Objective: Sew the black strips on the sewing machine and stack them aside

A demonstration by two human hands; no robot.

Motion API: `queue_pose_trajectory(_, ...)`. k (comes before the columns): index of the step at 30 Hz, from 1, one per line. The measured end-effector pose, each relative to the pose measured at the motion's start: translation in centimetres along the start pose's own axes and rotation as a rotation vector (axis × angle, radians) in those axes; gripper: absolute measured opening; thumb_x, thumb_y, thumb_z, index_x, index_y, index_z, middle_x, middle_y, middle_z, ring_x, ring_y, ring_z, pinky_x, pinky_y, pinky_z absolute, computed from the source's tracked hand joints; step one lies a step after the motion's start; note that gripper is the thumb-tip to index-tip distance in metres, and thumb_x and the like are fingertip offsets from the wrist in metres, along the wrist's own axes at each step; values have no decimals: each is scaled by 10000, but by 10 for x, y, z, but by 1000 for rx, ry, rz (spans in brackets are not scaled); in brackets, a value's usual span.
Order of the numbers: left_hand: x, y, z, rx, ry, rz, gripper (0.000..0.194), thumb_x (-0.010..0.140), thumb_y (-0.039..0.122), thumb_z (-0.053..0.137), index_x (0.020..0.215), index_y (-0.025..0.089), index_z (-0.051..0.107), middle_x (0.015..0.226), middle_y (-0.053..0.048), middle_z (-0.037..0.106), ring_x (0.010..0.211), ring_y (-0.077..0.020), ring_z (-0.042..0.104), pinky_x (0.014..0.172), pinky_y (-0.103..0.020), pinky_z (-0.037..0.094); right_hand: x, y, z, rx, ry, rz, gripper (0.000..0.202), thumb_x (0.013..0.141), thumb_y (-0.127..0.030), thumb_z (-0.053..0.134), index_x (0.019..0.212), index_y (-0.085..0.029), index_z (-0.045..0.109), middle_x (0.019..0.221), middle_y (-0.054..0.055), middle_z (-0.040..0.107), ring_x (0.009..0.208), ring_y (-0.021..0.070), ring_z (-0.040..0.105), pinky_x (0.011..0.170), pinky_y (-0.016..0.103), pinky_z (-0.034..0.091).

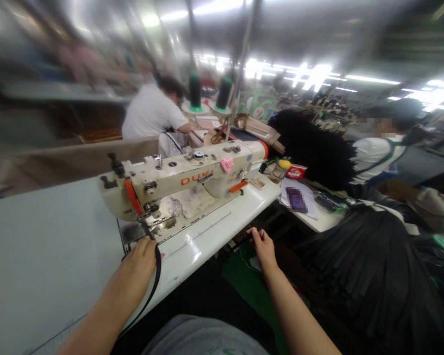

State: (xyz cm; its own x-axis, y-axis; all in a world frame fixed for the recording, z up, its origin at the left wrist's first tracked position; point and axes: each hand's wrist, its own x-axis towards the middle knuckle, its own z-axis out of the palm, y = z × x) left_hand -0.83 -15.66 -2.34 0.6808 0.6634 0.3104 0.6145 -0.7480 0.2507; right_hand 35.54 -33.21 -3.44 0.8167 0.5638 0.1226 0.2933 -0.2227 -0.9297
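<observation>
Up close, the left hand (138, 264) rests on the white sewing table (207, 236), its fingers curled round a narrow black strap (157, 268) just in front of the needle area of the cream industrial sewing machine with orange lettering (185, 180). The strap runs from under the machine's head, through the closed fingers, and curves down over the near edge of the table towards the person's lap. The right hand (262, 246) sits at the table's right front edge, fingers bent over the rim; whether it holds anything there I cannot tell, as the fingertips are hidden by the edge.

A small pink heart-shaped piece (227, 164) sticks to the front of the machine arm. Behind the machine stand 2 dark thread cones (195, 91) on pale bases. To the right lies a heap of black pleated fabric (370, 276), spreading from a side table down towards the floor, with a red packet (295, 172) and a yellow-topped object (284, 162) near the machine's right end. A person in a white shirt (151, 113) sits further back, facing away, and another person's white sleeve (373, 153) shows at the right behind the dark fabric.
</observation>
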Motion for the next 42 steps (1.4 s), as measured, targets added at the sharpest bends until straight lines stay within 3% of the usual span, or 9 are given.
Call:
queue_pose_trajectory(9,5,19,-14,76,-91,-45,287,965,119,426,1186,134,608,1275,-162,603,1189,-275,624,1089,-441,496,-16,-42,17,-64,-411,-190,540,911,-711,562,845,-202,727,829,70,737,645,182,609,672,300,525)
queue_pose_trajectory(16,10,30,-21,187,-89,-69,372,923,0,412,1239,86,587,1306,-187,612,1248,-266,608,1117,-436,474,-19,-53,28,-149,-533,-292,520,895,-655,617,1123,-197,712,906,80,749,732,219,689,762,341,583)
queue_pose_trajectory(22,9,33,-25,216,-13,-47,291,939,13,460,1181,86,606,1263,-186,638,1193,-260,645,1125,-424,465,-17,-63,34,-249,-629,-430,484,873,-695,604,894,-235,751,939,105,768,880,271,728,881,378,595)
queue_pose_trajectory(28,9,35,-25,225,32,-31,264,969,43,445,1169,102,607,1231,-150,649,1200,-244,634,1188,-412,392,-18,-61,31,-346,-781,-441,436,910,-649,570,1002,-253,728,865,76,787,706,237,745,675,294,606)
queue_pose_trajectory(30,9,35,-23,234,46,-24,251,976,50,439,1149,103,614,1226,-155,652,1191,-239,637,1191,-410,387,-18,-59,31,-367,-824,-455,409,918,-617,574,1056,-258,711,918,72,797,753,238,764,676,277,607)
queue_pose_trajectory(38,9,33,-16,241,64,-23,251,981,69,447,1171,83,610,1256,-177,636,1214,-243,628,1207,-401,358,-15,-55,42,-385,-803,-493,512,901,-616,584,1201,-231,738,1163,99,779,1073,301,749,905,350,626)
queue_pose_trajectory(42,9,34,-19,224,64,-18,245,979,67,444,1149,96,617,1250,-177,641,1202,-235,630,1199,-404,371,-18,-61,48,-357,-782,-481,582,881,-669,588,1215,-223,755,1054,97,802,1003,305,766,844,346,643)
